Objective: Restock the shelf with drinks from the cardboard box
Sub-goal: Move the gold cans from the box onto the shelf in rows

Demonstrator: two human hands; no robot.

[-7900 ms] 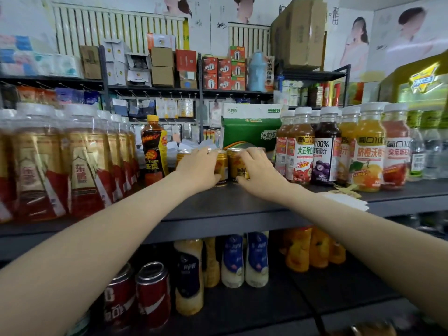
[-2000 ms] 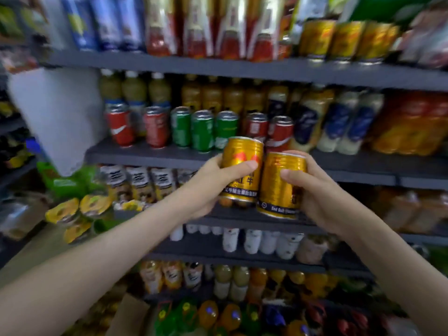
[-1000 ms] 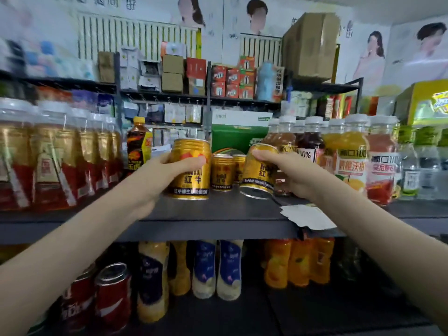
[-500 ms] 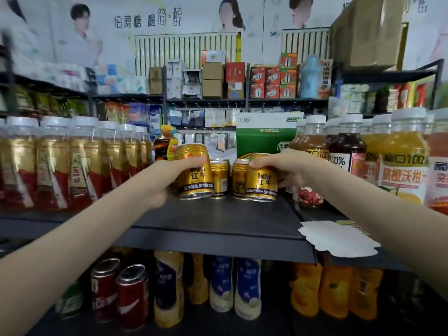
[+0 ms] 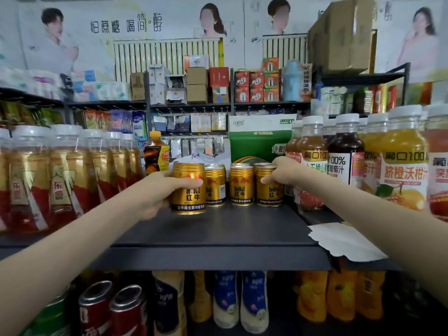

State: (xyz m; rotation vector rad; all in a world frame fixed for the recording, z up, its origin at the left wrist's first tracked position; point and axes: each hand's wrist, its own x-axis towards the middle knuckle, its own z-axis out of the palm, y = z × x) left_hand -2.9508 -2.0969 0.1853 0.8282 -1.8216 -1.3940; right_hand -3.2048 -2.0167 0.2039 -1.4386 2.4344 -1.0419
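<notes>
The left hand [image 5: 155,194] grips a gold metal drink can [image 5: 189,190] at the dark shelf [image 5: 218,231]. The right hand [image 5: 284,174] grips a second gold can [image 5: 269,194]. Two more gold cans [image 5: 241,185] stand between the hands.

Glossy metal on a matt shelf
Gold cans [image 5: 188,187] gleam at centre; dark shelf [image 5: 218,229] is matt; right bottles [image 5: 402,161] are clear plastic

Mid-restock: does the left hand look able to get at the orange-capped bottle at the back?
Probably not yet: the left hand is full, gripping a gold can, and the orange-capped bottle stands farther back, close beside the white-capped bottles. With the can set down, the way looks open.
</notes>
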